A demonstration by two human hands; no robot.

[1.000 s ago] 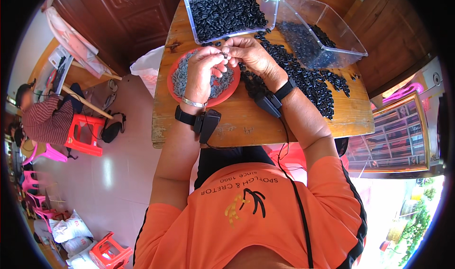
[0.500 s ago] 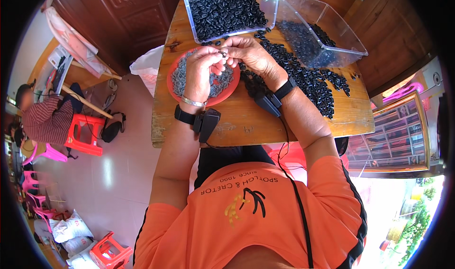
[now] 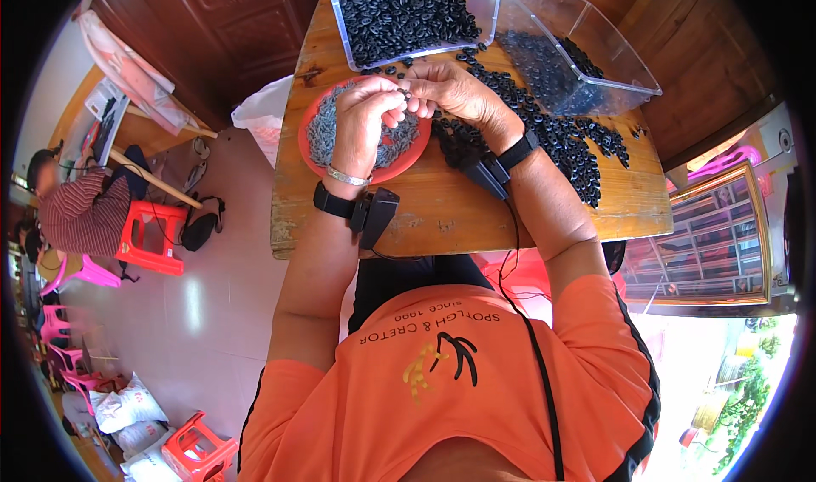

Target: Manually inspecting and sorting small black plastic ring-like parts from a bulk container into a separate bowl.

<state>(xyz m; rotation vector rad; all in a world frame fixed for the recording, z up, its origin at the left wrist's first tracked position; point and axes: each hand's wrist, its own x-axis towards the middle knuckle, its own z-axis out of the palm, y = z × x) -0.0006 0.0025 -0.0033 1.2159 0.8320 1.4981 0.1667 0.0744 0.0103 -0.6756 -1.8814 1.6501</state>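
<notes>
My left hand (image 3: pixel 367 108) and my right hand (image 3: pixel 455 93) meet above the red bowl (image 3: pixel 308 154), fingertips pinched together. A small dark piece (image 3: pixel 405 94) sits between them, mostly covered by the fingers. Many slim grey pieces (image 3: pixel 323 138) fill the bowl under my left hand. To the right of my right hand, loose black oval pieces (image 3: pixel 557 146) with slots spread over the wooden table (image 3: pixel 459 227). Each wrist carries a black strap with a small box on it; the left one also has a silver bracelet.
A clear bin (image 3: pixel 425 58) heaped with black ovals stands at the table's far side. Beside it is another clear bin (image 3: pixel 625 91) with fewer pieces. A white bag (image 3: pixel 263 116) is left of the table. A person (image 3: pixel 89 210) sits far left near a red stool (image 3: pixel 153 240).
Both hands stay over the bowl, with my fingers closing a little more around the small dark piece. My right wrist has shifted slightly to the right.
</notes>
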